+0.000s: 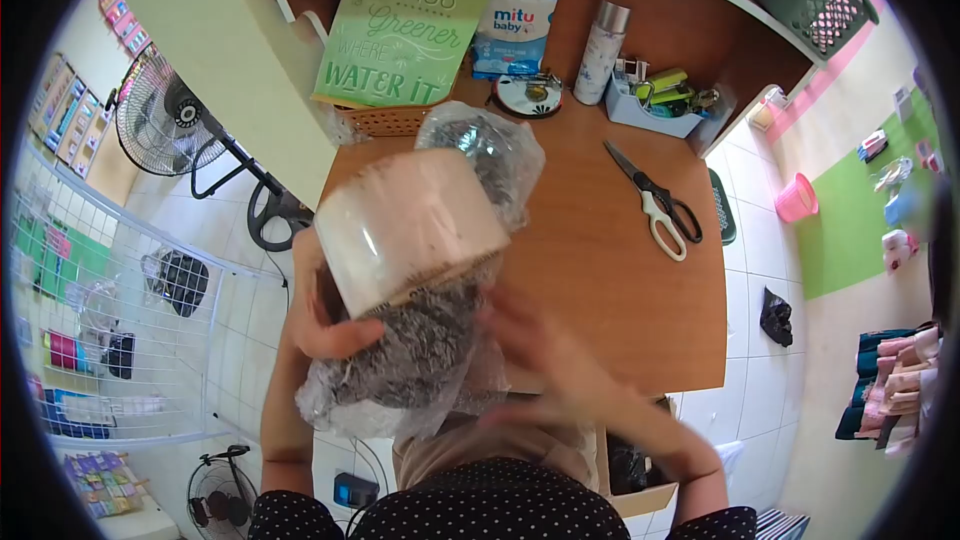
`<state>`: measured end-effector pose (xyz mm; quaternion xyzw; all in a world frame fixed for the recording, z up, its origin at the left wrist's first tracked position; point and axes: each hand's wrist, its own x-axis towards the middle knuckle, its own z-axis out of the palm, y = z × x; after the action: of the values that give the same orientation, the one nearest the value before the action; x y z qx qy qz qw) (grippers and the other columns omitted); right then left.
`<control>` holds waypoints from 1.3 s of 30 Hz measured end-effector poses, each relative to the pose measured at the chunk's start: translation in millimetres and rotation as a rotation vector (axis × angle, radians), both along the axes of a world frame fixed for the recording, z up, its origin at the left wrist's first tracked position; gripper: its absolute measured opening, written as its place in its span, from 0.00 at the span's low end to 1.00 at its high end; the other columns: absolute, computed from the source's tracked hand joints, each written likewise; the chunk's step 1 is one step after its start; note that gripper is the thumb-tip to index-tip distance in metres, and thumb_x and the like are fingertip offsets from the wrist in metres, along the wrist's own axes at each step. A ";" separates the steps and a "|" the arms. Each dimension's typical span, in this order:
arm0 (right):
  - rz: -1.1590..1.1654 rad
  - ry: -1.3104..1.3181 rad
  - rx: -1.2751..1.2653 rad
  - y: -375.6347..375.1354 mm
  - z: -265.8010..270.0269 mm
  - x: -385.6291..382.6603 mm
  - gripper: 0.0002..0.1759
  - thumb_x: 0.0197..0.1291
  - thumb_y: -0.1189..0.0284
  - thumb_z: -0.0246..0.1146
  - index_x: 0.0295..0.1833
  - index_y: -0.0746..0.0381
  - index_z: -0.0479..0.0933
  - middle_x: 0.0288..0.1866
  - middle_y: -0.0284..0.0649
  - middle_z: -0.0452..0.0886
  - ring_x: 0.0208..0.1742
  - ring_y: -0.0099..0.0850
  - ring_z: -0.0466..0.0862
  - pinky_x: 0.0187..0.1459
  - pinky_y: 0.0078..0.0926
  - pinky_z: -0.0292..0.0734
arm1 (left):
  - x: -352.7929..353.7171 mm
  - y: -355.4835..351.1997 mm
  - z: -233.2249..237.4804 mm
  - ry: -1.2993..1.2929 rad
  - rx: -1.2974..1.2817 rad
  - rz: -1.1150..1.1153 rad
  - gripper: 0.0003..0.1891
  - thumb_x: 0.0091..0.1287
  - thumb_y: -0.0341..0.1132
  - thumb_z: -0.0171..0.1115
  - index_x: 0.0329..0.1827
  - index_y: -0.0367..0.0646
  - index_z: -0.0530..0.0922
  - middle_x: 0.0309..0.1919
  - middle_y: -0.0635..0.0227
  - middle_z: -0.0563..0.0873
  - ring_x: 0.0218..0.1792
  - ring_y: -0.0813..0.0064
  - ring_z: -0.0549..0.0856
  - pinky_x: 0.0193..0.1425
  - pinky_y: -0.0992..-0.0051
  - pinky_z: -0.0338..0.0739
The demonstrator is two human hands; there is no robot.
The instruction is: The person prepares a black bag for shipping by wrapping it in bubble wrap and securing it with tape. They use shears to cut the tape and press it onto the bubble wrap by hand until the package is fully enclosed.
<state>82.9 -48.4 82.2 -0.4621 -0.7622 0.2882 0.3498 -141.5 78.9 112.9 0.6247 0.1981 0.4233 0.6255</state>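
Observation:
A wide, pale roll (410, 230) with a glossy surface is held up over the left part of the desk. My left hand (335, 315) grips it from below, fingers bent around its lower left edge. Under the roll hangs a dark bundle in clear plastic (400, 350), close against the left hand. My right hand (520, 340) is blurred by motion at the right side of this bundle, and its fingers cannot be made out. Behind the roll lies another clear plastic-wrapped item (490, 155).
Black-and-white scissors (655, 200) lie on the wooden desk (600, 310). Along its back stand a green sign (405, 25), a blue packet (515, 30), a round tin (528, 95), a spray can (602, 50) and a tool bin (655, 115). A fan (185, 115) stands left.

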 end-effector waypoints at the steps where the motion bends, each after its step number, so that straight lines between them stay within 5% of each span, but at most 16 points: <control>1: -0.068 -0.074 0.066 13.9 -1.4 14.9 0.50 0.38 0.57 0.76 0.69 0.59 0.63 0.76 0.41 0.55 0.71 0.46 0.64 0.63 0.44 0.70 | -1.5 3.0 -1.2 0.004 -0.002 0.000 0.35 0.36 0.36 0.69 0.51 0.29 0.74 0.44 0.60 0.82 0.46 0.73 0.79 0.53 0.77 0.71; 3: -0.138 -0.288 0.501 58.6 9.4 45.5 0.48 0.34 0.57 0.77 0.66 0.56 0.67 0.73 0.39 0.61 0.72 0.43 0.63 0.65 0.46 0.67 | -2.7 5.5 -3.1 -0.014 0.015 -0.093 0.35 0.38 0.36 0.69 0.53 0.29 0.72 0.47 0.61 0.80 0.46 0.72 0.79 0.54 0.77 0.70; 6: -0.080 -0.361 0.578 119.8 44.2 49.8 0.50 0.28 0.53 0.77 0.64 0.55 0.69 0.73 0.37 0.62 0.72 0.42 0.62 0.69 0.53 0.56 | 1.5 2.8 1.4 -0.045 0.040 -0.085 0.34 0.41 0.35 0.68 0.54 0.29 0.72 0.47 0.61 0.81 0.47 0.74 0.79 0.56 0.76 0.70; 8: 0.213 -0.567 0.784 148.7 53.5 43.8 0.52 0.26 0.46 0.75 0.63 0.54 0.71 0.69 0.39 0.66 0.72 0.40 0.62 0.71 0.56 0.48 | 7.3 -1.6 14.4 -0.055 0.064 -0.048 0.33 0.42 0.34 0.68 0.53 0.29 0.72 0.45 0.61 0.81 0.47 0.75 0.79 0.56 0.76 0.70; 11: 0.264 -0.626 0.795 164.1 51.9 32.6 0.49 0.25 0.41 0.73 0.57 0.57 0.75 0.59 0.40 0.72 0.65 0.38 0.67 0.68 0.52 0.52 | 1.5 -10.8 40.1 0.176 0.186 0.152 0.27 0.44 0.30 0.69 0.49 0.32 0.73 0.43 0.62 0.81 0.46 0.76 0.79 0.56 0.76 0.70; 14: 0.101 -0.717 0.731 147.1 53.5 34.8 0.43 0.28 0.39 0.71 0.49 0.57 0.79 0.48 0.38 0.72 0.56 0.35 0.70 0.63 0.51 0.56 | -22.0 -9.0 53.2 0.500 0.606 0.296 0.27 0.41 0.30 0.75 0.44 0.37 0.71 0.44 0.65 0.80 0.46 0.75 0.80 0.56 0.74 0.70; 17: -0.087 -0.753 0.696 119.7 49.2 26.7 0.39 0.27 0.39 0.72 0.42 0.57 0.80 0.44 0.37 0.72 0.50 0.34 0.69 0.60 0.50 0.58 | -7.9 -29.6 60.2 0.594 0.443 0.395 0.31 0.41 0.31 0.77 0.48 0.37 0.70 0.43 0.65 0.80 0.46 0.74 0.79 0.55 0.74 0.71; 21: -0.177 -0.887 0.606 100.7 52.1 23.5 0.38 0.32 0.45 0.73 0.49 0.56 0.79 0.48 0.36 0.74 0.55 0.34 0.71 0.61 0.52 0.59 | -5.0 -21.1 49.3 0.484 0.407 0.526 0.29 0.48 0.30 0.72 0.53 0.38 0.69 0.44 0.65 0.79 0.48 0.73 0.78 0.55 0.73 0.71; 23: 0.035 -0.729 0.782 105.1 46.3 31.2 0.36 0.39 0.54 0.73 0.57 0.52 0.75 0.55 0.34 0.75 0.60 0.32 0.71 0.62 0.50 0.61 | -11.2 -14.3 51.4 0.497 0.441 0.510 0.27 0.51 0.29 0.69 0.54 0.38 0.69 0.45 0.65 0.79 0.48 0.73 0.78 0.55 0.72 0.71; 26: 0.189 -0.567 0.714 108.2 35.4 31.2 0.36 0.44 0.61 0.72 0.63 0.46 0.71 0.60 0.32 0.75 0.62 0.29 0.72 0.64 0.46 0.61 | -18.7 -8.3 44.9 0.464 0.468 0.457 0.28 0.50 0.29 0.70 0.55 0.37 0.69 0.45 0.64 0.79 0.50 0.72 0.79 0.57 0.72 0.70; 39: 0.131 -0.496 0.647 108.6 34.3 15.0 0.34 0.43 0.64 0.73 0.61 0.45 0.73 0.59 0.31 0.76 0.61 0.29 0.74 0.65 0.40 0.61 | -42.8 3.9 -28.4 0.273 0.687 0.953 0.29 0.64 0.44 0.58 0.60 0.29 0.67 0.54 0.54 0.75 0.55 0.65 0.77 0.61 0.67 0.69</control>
<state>97.9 60.2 116.5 -0.3343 -0.9025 -0.0648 0.2639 -184.4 82.8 84.5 0.6821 0.3865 0.6129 0.0980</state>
